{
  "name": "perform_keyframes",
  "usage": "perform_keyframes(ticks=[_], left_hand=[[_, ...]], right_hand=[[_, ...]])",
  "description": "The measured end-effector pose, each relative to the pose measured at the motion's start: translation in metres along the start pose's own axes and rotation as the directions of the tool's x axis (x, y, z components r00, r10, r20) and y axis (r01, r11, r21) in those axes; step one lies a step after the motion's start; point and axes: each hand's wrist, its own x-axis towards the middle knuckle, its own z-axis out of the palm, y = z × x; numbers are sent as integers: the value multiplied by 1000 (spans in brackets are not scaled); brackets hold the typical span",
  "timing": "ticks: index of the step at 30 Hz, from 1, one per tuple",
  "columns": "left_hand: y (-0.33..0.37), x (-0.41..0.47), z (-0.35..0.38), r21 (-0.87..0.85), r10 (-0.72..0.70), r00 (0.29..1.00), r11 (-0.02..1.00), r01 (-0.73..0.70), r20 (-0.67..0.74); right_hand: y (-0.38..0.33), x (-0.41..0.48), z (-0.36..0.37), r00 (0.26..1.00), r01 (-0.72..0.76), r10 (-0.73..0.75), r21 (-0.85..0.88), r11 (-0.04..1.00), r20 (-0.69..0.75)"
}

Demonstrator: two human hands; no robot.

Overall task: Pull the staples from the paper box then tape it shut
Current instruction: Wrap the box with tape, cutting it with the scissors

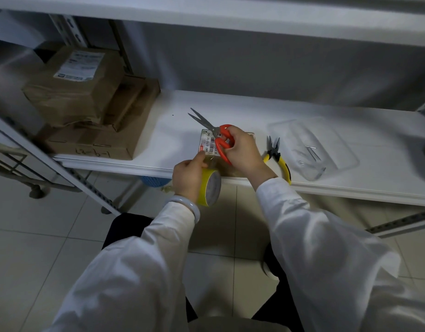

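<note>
The paper box (208, 143) is seen at the centre of the frame, lying flat on the white shelf (326, 116) close to its front edge. Only its barcode label and a strip of its near side are shown, since the rest is covered by the hands.

The left hand (188, 176) is placed just below and left of the box, and its fingers are curled round a yellow tape roll (210, 188), which is held off the shelf's front edge. Its thumb is raised to the label's lower edge. A pale bangle (186, 204) is worn on that wrist.

The right hand (242, 149) is held over the right part of the box, and red-handled scissors (214, 134) are grasped in it. The blades are parted and pointed toward the upper left (whether they touch the box cannot be told).

Just right of this hand, yellow-handled pliers (278, 157) are laid on the shelf. Farther right, a clear plastic tray (345, 161) is set, and a few staples (311, 152) are seen in it. In the upper left of the frame, brown cardboard cartons (87, 92) are stacked on the same shelf, well apart from the box.
</note>
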Motion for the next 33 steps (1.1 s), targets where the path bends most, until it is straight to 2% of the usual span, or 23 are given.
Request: perform_keyframes(ticks=[4, 8, 12, 14, 17, 20, 23, 24, 28, 33], left_hand=[[2, 1, 3, -24, -8, 1000, 1000, 8, 9], [-1, 4, 5, -17, -21, 1000, 1000, 21, 19], [-3, 7, 3, 3, -32, 999, 999, 32, 15], [-3, 10, 3, -26, -84, 996, 996, 85, 20], [-5, 10, 1, -79, -120, 991, 989, 124, 52], [-4, 7, -3, -118, -134, 983, 982, 149, 126], [-3, 1, -7, -174, -146, 939, 963, 208, 311], [-4, 0, -7, -161, -149, 925, 963, 216, 350], [-11, 0, -4, -24, -141, 942, 988, 155, 306], [-11, 0, -6, 64, -188, 951, 982, 177, 247]], right_hand=[[-3, 0, 5, 999, -23, 24, 10, 1000, -27], [-1, -2, 13, 993, 22, -52, -272, 962, -103], [0, 0, 9, 999, 10, -21, -230, 973, -48], [-1, -2, 7, 998, 62, -66, -199, 978, -12], [-1, -8, 10, 988, 150, -137, -271, 951, 66], [-1, -6, 13, 984, 176, -170, -308, 935, 48], [-2, -4, 14, 988, 157, -147, -311, 937, 56], [-2, -3, 14, 988, 157, -147, -317, 935, 55], [-2, -4, 16, 986, 167, -161, -317, 934, 46], [-5, -5, 12, 982, 187, -178, -318, 929, 57]])
